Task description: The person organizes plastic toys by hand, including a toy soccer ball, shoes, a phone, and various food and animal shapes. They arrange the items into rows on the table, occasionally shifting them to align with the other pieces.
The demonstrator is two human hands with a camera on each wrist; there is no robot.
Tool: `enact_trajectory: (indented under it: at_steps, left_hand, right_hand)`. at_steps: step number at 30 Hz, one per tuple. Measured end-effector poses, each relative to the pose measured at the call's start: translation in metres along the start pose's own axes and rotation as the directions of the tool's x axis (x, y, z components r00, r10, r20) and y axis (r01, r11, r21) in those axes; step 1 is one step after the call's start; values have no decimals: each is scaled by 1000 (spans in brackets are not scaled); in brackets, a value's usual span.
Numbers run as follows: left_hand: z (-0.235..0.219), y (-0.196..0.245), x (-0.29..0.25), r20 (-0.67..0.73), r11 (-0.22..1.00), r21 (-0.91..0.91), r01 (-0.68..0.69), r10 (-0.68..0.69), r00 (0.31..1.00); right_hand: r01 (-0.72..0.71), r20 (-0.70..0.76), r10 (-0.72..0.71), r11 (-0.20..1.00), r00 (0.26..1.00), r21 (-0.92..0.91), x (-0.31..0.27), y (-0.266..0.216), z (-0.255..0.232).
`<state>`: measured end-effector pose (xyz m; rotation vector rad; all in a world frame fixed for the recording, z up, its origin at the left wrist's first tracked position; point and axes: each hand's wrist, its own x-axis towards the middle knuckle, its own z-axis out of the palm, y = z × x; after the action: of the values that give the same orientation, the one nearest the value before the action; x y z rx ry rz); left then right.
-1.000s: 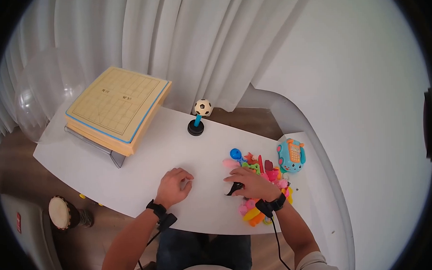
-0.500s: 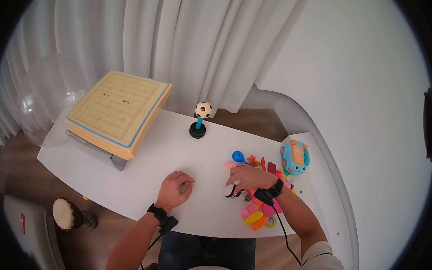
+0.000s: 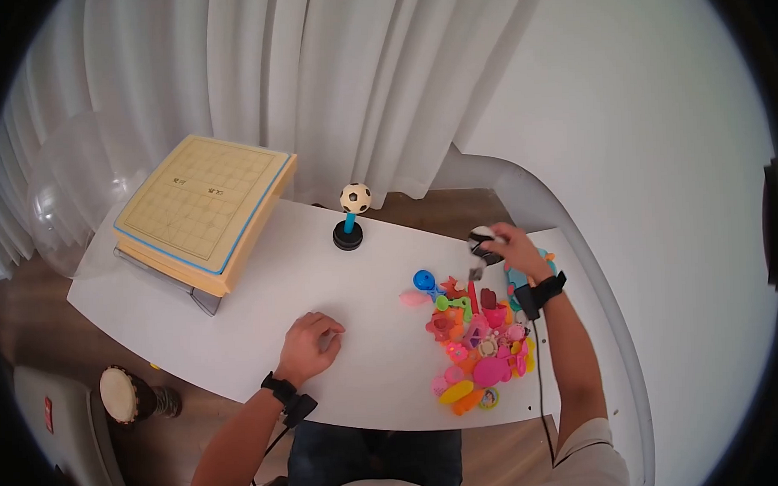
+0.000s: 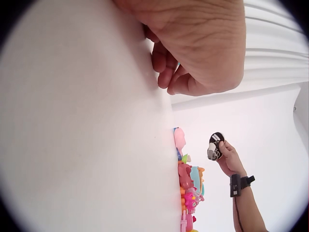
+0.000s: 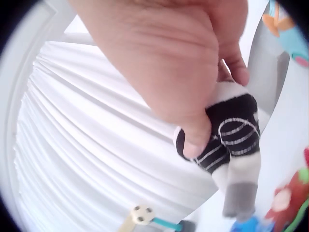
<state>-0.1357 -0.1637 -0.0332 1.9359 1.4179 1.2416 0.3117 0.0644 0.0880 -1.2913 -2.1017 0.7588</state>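
Note:
In the head view my right hand (image 3: 514, 248) is raised near the table's back right, by the toy phone (image 3: 515, 283). Thumb and fingers pinch a pair of small socks (image 5: 239, 130), black and white with lace-like stripes and grey cuffs. The socks hang cuffs down, above the back of the toy heap. My left hand (image 3: 309, 347) rests on the white table (image 3: 376, 363) with its fingers loosely curled and nothing in them. In the left wrist view, its fingertips (image 4: 164, 79) are right at the tabletop.
A heap of colourful small toys (image 3: 492, 370) covers the table's right part. A soccer ball on a black-based stand (image 3: 348, 236) stands at the back. Left of it, a board (image 3: 203, 198) lies on a sloped rack. A clear balloon (image 3: 87, 193) and a drum (image 3: 124, 395) are farther left.
My right hand has lifted the socks from the near-left side of the toy heap and carried them up, back and right towards the toy phone. The left hand stays in place.

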Motion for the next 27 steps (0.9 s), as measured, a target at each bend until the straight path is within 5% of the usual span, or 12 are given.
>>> enact_trajectory:
  at_steps: [4, 9, 11, 19, 22, 25, 27]
  left_hand:
    - [0, 1, 1, 6, 1000, 13, 2, -2, 1000]
    - [-1, 5, 1, 11, 999, 11, 34, -34, 999]
    - [-1, 6, 1, 14, 999, 0, 44, -44, 999]
    - [1, 2, 2, 22, 1000, 3, 20, -20, 1000]
    - [1, 1, 1, 17, 1000, -6, 27, -27, 999]
    - [1, -1, 1, 20, 1000, 2, 24, -24, 1000]
    - [1, 0, 0, 23, 999, -7, 32, -32, 999]
  right_hand:
    - [-141, -18, 141, 952, 990, -272, 6, 69, -37]
    - [-93, 133, 177, 873, 975, -479, 5, 97, -22]
    - [-27, 132, 151, 753, 980, -657, 4, 104, -14]
    - [-58, 246, 265, 782, 932, -621, 9, 94, -24]
    - [-115, 263, 268, 870, 927, -480, 14, 105, -25]
    - [-68, 241, 206, 874, 948, -480, 15, 96, -27]
    - [78, 171, 33, 794, 985, -603, 7, 75, -32]
